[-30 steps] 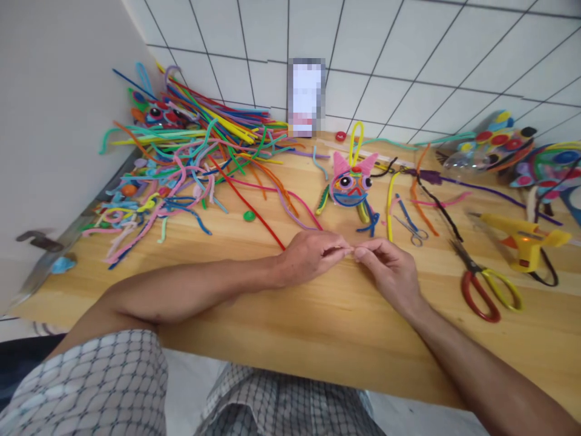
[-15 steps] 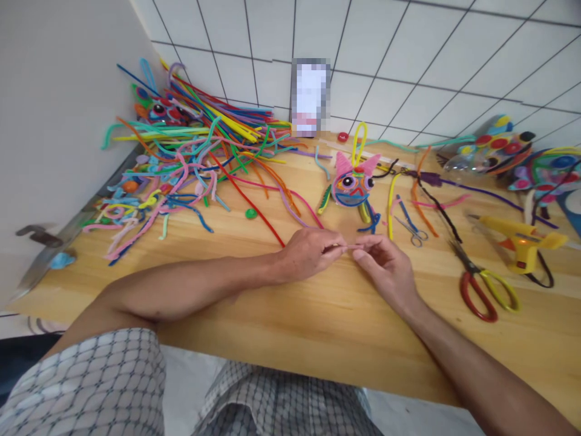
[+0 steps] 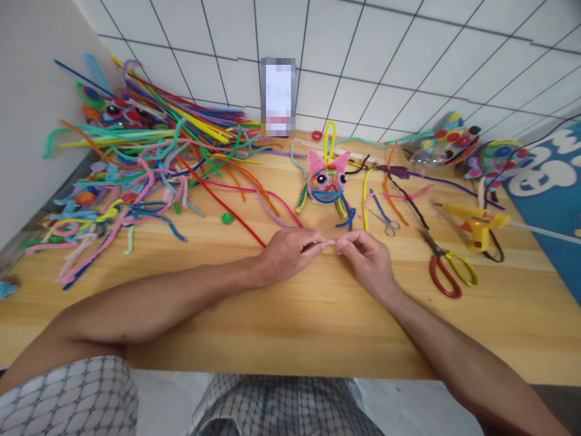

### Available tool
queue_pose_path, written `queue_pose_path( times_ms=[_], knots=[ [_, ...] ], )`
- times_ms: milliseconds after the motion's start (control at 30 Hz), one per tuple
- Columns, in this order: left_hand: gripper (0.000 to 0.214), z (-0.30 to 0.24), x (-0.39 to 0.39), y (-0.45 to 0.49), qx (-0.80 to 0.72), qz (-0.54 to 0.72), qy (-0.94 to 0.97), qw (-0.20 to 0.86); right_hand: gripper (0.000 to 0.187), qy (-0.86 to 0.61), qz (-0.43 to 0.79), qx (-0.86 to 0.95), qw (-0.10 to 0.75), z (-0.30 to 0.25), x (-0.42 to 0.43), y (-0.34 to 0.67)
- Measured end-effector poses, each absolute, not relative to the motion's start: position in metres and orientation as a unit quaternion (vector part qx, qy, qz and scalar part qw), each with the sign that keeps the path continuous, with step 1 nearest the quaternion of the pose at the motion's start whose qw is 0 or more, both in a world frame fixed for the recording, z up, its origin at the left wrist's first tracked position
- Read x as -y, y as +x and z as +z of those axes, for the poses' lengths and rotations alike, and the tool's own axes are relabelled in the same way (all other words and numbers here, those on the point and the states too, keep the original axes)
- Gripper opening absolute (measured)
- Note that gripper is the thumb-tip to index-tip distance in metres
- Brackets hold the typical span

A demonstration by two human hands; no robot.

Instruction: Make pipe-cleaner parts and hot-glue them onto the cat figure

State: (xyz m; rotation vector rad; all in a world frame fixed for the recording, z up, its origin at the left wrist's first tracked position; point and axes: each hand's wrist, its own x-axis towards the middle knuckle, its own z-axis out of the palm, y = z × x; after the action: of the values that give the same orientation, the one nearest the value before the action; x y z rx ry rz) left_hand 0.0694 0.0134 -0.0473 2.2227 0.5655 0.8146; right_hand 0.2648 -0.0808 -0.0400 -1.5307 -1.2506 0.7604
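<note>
The left hand (image 3: 287, 257) and right hand (image 3: 370, 264) pinch one thin pale strip (image 3: 331, 242), probably to steady it, nearer than the pink-eared figure (image 3: 327, 185).

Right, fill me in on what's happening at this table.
A person's left hand and right hand pinch a thin pinkish strip between them. Just beyond sits a pink-eared craft figure. Colourful pipe cleaners are heaped to the left; large scissors and a yellow glue gun lie untouched to the right.
</note>
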Motion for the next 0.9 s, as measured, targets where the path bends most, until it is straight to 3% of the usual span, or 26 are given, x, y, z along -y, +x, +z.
queue_pose_path(
  times_ms=[167, 333, 567, 700, 900],
  knots=[
    [0.019, -0.046, -0.016, 0.068, -0.235, 0.274, 0.867, 0.343, 0.029, -0.633, 0.303, 0.520, 0.487, -0.043, 0.078, 0.269],
    [0.025, -0.015, -0.032, 0.062, -0.234, 0.177, 0.930, 0.221, 0.022, -0.634, 0.259, 0.553, 0.475, -0.050, 0.073, 0.278],
    [0.031, 0.049, -0.074, -0.018, -0.451, 0.059, 0.885, 0.101, 0.011, -0.607, 0.207, 0.626, 0.443, -0.060, 0.074, 0.277],
    [0.028, 0.033, -0.092, -0.076, -0.616, 0.008, 0.788, 0.014, 0.011, -0.594, 0.204, 0.638, 0.446, -0.058, 0.074, 0.273],
    [0.031, 0.007, -0.110, -0.104, -0.680, -0.017, 0.733, 0.020, 0.008, -0.593, 0.167, 0.655, 0.437, -0.056, 0.074, 0.273]
  ],
)
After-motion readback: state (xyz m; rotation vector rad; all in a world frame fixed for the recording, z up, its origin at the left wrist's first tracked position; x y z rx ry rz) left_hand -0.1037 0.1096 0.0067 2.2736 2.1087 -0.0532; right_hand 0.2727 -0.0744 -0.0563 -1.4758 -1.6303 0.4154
